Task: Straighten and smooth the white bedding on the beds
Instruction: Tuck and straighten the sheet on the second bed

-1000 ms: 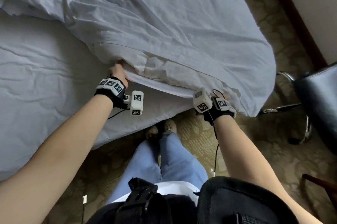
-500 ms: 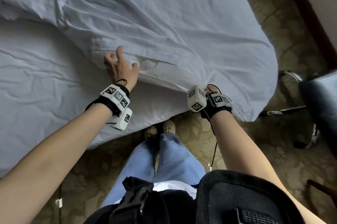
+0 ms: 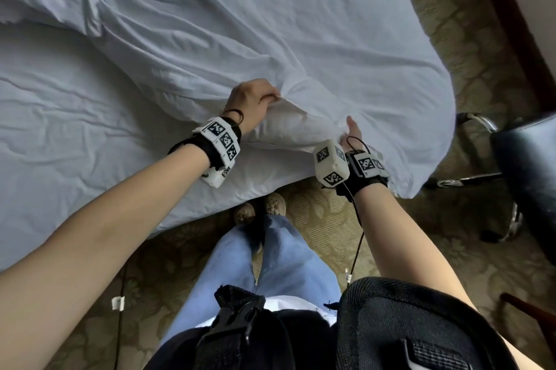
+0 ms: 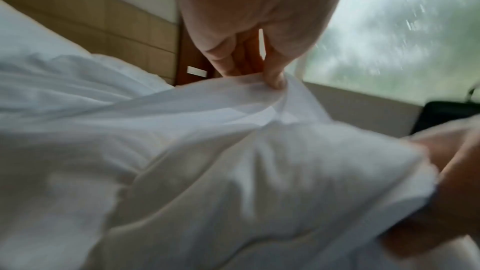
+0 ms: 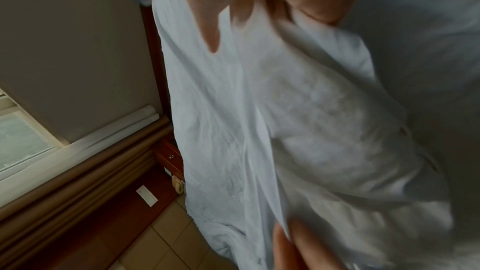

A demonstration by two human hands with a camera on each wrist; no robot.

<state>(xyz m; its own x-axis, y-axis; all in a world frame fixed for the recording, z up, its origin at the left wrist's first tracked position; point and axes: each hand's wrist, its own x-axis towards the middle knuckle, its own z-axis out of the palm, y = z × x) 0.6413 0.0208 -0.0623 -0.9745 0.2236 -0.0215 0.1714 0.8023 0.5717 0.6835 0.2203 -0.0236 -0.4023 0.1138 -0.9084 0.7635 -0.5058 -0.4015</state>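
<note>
Both hands clamp the near edge of the rumpled white cotton duvet [image 3: 270, 38]: left hand [image 3: 251, 100] bunching a fold, right hand [image 3: 353, 131] pinching the hem just beside it. Work looks early, as the duvet lies creased and skewed beyond the hands and the wrinkled white fitted sheet [image 3: 60, 128] left of them is bare. Patterned olive carpet [image 3: 421, 234] underfoot; dark chrome-legged chair [image 3: 526, 165] right of the right hand.
</note>
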